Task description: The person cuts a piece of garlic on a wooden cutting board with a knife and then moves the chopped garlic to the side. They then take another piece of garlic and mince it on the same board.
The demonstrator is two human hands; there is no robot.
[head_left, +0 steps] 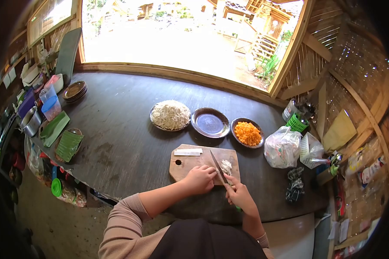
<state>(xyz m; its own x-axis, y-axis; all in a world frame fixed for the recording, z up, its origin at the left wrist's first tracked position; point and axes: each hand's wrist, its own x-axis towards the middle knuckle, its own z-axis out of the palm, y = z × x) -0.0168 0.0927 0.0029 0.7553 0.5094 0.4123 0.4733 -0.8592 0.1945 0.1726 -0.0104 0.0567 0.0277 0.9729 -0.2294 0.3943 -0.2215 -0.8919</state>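
Observation:
A wooden cutting board [180, 172] with a round hole lies on the dark table in front of me. My right hand [242, 196] grips a knife [218, 165], its blade slanting across the board. Just left of the blade, my left hand [199, 179] presses down with curled fingers; what they pin is mostly hidden, though a pale bit shows at the fingertips. Thin white shreds [226, 166] lie in a small heap right of the blade. A white block-like strip [188, 152] rests at the board's far left.
Behind the board stand a plate heaped with pale shreds [170, 115], a bare dark plate [210, 123] and a plate of orange diced pieces [248, 133]. A plastic bag [283, 146] and dark cloth [294, 184] lie right. Banana leaves [69, 146] and a lidded tub [51, 108] are left.

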